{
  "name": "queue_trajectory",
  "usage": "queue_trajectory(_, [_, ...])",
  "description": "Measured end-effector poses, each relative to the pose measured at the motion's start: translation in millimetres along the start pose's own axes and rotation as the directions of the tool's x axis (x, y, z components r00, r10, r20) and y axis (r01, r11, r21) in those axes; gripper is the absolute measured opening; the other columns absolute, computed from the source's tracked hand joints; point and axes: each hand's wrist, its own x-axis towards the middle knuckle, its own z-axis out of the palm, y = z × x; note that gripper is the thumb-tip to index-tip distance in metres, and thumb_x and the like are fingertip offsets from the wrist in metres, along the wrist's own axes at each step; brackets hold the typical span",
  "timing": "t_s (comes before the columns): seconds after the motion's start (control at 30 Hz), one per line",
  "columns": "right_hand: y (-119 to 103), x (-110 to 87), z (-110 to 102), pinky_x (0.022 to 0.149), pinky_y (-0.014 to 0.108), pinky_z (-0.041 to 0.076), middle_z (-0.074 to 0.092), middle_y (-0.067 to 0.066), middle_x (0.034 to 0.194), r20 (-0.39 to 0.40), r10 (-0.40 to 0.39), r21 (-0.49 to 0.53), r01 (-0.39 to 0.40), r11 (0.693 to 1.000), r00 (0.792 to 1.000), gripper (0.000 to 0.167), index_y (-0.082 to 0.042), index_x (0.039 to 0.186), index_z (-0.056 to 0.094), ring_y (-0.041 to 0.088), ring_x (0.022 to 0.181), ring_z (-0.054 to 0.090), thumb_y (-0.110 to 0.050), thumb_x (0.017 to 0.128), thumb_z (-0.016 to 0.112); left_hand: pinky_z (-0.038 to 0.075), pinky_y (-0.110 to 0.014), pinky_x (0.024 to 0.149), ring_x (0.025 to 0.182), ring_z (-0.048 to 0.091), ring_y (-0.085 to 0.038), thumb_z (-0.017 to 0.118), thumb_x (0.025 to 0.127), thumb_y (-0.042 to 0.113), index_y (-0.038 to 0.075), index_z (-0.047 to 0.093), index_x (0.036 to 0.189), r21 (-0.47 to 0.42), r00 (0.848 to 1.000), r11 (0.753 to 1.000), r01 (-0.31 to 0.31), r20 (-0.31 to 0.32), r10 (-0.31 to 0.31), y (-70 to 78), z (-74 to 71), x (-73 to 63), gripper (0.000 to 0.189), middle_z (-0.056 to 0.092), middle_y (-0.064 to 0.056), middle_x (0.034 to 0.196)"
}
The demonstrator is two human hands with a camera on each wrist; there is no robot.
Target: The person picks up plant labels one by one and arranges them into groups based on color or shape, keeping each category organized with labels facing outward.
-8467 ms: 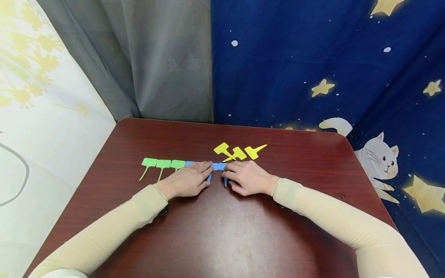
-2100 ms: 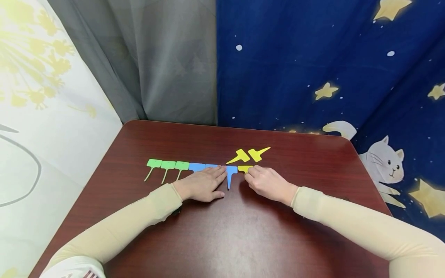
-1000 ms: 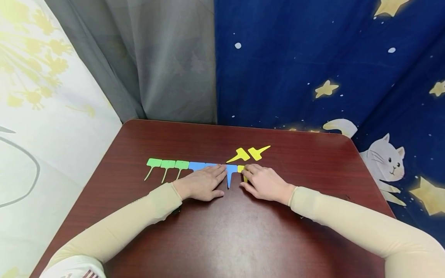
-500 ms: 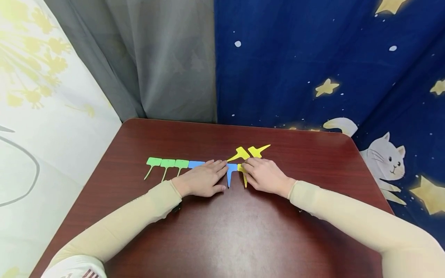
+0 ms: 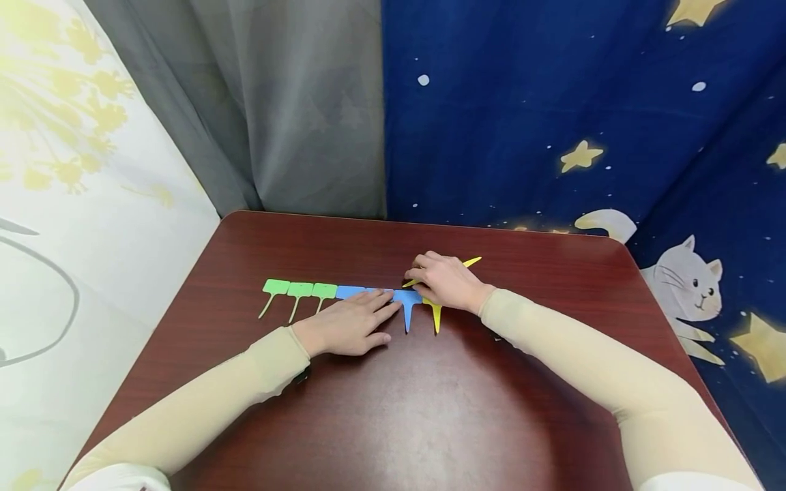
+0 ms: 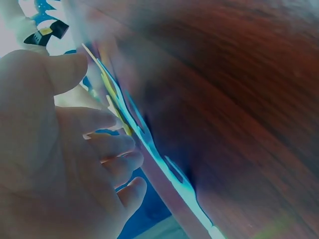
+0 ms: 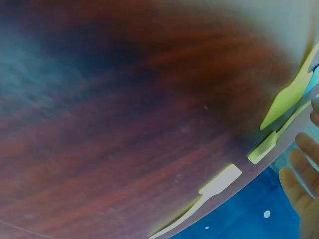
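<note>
A row of T-shaped plant labels lies on the table: green labels (image 5: 276, 287) at the left, blue labels (image 5: 408, 303) in the middle, then a yellow label (image 5: 437, 317) at the right end. My left hand (image 5: 346, 324) rests flat across the blue ones, fingers straight, partly covering them. My right hand (image 5: 451, 283) is over two loose yellow labels behind the row. One loose label's stem (image 5: 471, 262) sticks out past the hand. In the right wrist view, the fingers are loosely spread beside the stem of the nearer loose label (image 7: 263, 148); the other label (image 7: 219, 181) lies apart.
The dark red wooden table (image 5: 368, 409) has its far edge close behind the loose labels. A grey curtain (image 5: 307, 102) and a blue star-patterned curtain (image 5: 491, 102) hang behind it. A pale patterned wall covering (image 5: 74, 273) is at the left.
A yellow label has gone from the loose group to the row's right end. In the last half second my right hand has left it and moved back over the loose labels.
</note>
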Motion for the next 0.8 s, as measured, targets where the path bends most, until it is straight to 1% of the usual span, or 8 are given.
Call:
queue_trajectory(0.13, [1.7, 6.8, 0.8, 0.072, 0.029, 0.054, 0.064, -0.001, 0.104, 0.006, -0.047, -0.029, 0.047, 0.998, 0.999, 0.021, -0.020, 0.113, 0.077, 0.016, 0.093, 0.057, -0.022, 0.093, 0.071, 0.016, -0.043, 0.122, 0.152, 0.018, -0.028, 0.042, 0.106, 0.050, 0.009, 0.026, 0.160, -0.025, 1.000, 1.000, 0.018, 0.018, -0.018, -2.2, 2.1, -1.6, 0.070, 0.020, -0.014, 0.166])
queue_trajectory(0.23, [1.7, 10.5, 2.8, 0.071, 0.029, 0.052, 0.063, -0.002, 0.102, 0.018, -0.085, -0.064, 0.086, 0.994, 0.996, 0.016, -0.022, 0.108, 0.078, 0.016, 0.092, 0.055, -0.021, 0.094, 0.070, 0.016, -0.043, 0.122, 0.153, 0.016, -0.027, 0.040, 0.106, 0.052, 0.009, 0.025, 0.161, -0.025, 0.999, 0.999, 0.029, 0.032, -0.028, -3.9, 3.0, -2.0, 0.071, 0.018, -0.012, 0.166])
queue_trajectory(0.37, [1.2, 13.2, 4.6, 0.070, 0.029, 0.051, 0.062, -0.002, 0.100, 0.026, -0.126, -0.103, 0.128, 0.986, 0.992, 0.012, -0.023, 0.102, 0.078, 0.017, 0.091, 0.054, -0.020, 0.094, 0.070, 0.016, -0.044, 0.122, 0.153, 0.016, -0.026, 0.040, 0.106, 0.052, 0.008, 0.026, 0.160, -0.019, 0.999, 0.999, 0.032, 0.035, -0.031, -4.5, 3.6, -1.2, 0.071, 0.019, -0.011, 0.166])
queue_trajectory(0.6, [1.0, 14.0, 1.0, 0.065, 0.029, 0.049, 0.058, 0.000, 0.091, -0.023, -0.158, -0.128, 0.154, 0.980, 0.987, 0.004, -0.015, 0.092, 0.072, 0.018, 0.084, 0.050, -0.018, 0.090, 0.069, 0.016, -0.045, 0.122, 0.153, 0.016, -0.025, 0.041, 0.106, 0.050, 0.008, 0.027, 0.160, -0.011, 0.999, 1.000, 0.026, 0.033, -0.026, -1.6, 2.6, 1.3, 0.070, 0.020, -0.010, 0.166])
queue_trajectory(0.8, [4.5, 10.3, -3.8, 0.065, 0.028, 0.048, 0.058, 0.000, 0.088, -0.057, -0.162, -0.145, 0.153, 0.978, 0.985, 0.003, -0.014, 0.090, 0.068, 0.018, 0.081, 0.049, -0.016, 0.090, 0.069, 0.016, -0.046, 0.122, 0.153, 0.016, -0.026, 0.041, 0.106, 0.050, 0.007, 0.028, 0.159, -0.015, 0.999, 1.000, 0.018, 0.028, -0.018, 0.8, 0.9, 3.2, 0.070, 0.021, -0.010, 0.166])
